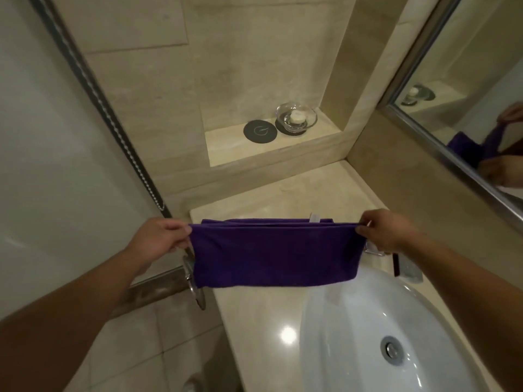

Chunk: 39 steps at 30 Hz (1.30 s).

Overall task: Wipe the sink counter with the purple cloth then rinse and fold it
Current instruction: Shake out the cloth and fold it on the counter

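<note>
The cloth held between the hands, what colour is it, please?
The cloth is plain deep purple, head view.

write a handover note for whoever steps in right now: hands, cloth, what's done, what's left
Left hand: pinches the top left corner of the purple cloth.
Right hand: pinches the top right corner.
Cloth: stretched between both hands in the air, hanging over the counter just left of the white sink basin. Layered edges along the top suggest it is folded over once.
Done: folding looks started; wiping and rinsing cannot be confirmed from this view.
Left: finish folding and set the cloth down.
</note>
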Tool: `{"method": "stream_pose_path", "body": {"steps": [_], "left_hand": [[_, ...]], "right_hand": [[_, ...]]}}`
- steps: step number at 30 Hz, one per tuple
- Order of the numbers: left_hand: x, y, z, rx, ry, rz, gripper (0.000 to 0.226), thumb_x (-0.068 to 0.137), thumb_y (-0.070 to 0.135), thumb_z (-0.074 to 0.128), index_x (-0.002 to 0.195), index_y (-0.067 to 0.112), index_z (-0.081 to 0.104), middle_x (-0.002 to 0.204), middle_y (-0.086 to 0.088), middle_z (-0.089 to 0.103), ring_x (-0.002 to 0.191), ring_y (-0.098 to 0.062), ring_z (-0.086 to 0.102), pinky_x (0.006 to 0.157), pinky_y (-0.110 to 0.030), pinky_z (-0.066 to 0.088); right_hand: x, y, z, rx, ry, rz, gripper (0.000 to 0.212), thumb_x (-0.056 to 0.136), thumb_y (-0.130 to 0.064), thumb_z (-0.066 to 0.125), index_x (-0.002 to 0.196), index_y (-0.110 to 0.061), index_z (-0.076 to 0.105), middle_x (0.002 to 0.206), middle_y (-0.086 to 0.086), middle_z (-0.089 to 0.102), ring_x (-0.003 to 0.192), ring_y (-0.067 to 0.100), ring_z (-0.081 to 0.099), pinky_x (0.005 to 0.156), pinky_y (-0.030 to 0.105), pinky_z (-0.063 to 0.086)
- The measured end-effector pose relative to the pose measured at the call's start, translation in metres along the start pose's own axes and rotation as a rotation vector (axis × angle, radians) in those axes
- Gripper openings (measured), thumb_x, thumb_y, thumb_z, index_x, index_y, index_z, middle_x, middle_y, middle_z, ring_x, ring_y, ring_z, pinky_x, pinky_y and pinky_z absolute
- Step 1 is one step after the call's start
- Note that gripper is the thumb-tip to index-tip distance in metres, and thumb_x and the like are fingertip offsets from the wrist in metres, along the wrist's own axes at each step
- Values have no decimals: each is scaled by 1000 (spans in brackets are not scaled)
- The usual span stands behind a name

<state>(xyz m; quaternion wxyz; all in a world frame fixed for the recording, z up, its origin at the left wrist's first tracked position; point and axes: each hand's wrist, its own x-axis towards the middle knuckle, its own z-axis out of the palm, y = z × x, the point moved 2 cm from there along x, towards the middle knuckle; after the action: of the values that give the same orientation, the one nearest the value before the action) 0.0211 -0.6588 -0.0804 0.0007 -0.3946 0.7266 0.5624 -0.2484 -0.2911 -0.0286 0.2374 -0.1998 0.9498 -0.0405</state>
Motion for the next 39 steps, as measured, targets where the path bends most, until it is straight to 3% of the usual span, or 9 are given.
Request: {"method": "stream_pose_path", "body": {"steps": [4,12,17,20,23,30,32,35,39], "left_hand": [[54,-7,20,55,107,-31,13,95,13,63,87,13,73,77,-10,72,63,-18,64,51,-21,47],[84,-27,38,364,277,-17,14,92,22,59,93,25,73,101,-2,73,97,-28,67,90,-40,53],[38,-12,82,674,319,571,43,92,35,45,126,14,63,129,-9,60,119,-29,54,101,-47,46],[21,-21,143,895,62,698,62,95,52,35,149,22,43,158,-6,37,146,-31,31,116,-52,28],[21,-47,167,1067,-45,586,72,94,70,11,157,35,11,165,2,3,153,-27,2,121,-51,-3],[27,-76,124,1062,146,391,79,91,76,10,158,32,11,165,-8,11,151,-33,14,119,-59,12],[21,-84,107,962,200,223,87,89,78,17,158,26,9,163,-15,16,148,-37,23,114,-59,25],[9,-95,82,280,314,-166,88,87,76,42,152,18,29,151,-19,37,132,-38,46,103,-58,45],[-9,-91,73,-359,250,-453,34,89,55,63,95,22,71,99,-4,70,94,-25,65,90,-49,55]], "right_hand": [[43,-9,17,-116,21,76,19,97,-33,57,105,-20,68,82,0,60,75,19,58,66,28,44],[84,-12,59,-17,106,185,33,95,-39,58,122,-19,61,107,7,63,93,26,62,78,37,54],[38,-53,89,-26,517,-237,37,96,-36,52,128,-18,58,128,10,57,111,30,55,92,41,45],[14,-88,139,-100,276,-459,55,99,-52,29,146,-27,44,154,7,41,141,30,38,116,47,29],[18,-75,167,-185,89,-342,67,93,-67,-3,156,-43,-2,167,-9,-3,153,18,-7,122,50,-5],[25,-21,157,-257,145,-143,72,86,-72,-13,152,-43,-19,165,-9,-16,151,16,-14,122,51,-6],[22,-27,156,-222,147,-107,72,89,-68,-9,155,-40,-14,166,-5,-11,153,20,-10,121,50,-5],[21,-61,148,-134,206,-142,67,95,-56,14,157,-29,16,166,5,10,153,27,2,122,51,1],[25,-149,137,-84,213,-467,52,95,-36,47,145,-22,42,156,6,35,148,29,22,121,46,19]]}}
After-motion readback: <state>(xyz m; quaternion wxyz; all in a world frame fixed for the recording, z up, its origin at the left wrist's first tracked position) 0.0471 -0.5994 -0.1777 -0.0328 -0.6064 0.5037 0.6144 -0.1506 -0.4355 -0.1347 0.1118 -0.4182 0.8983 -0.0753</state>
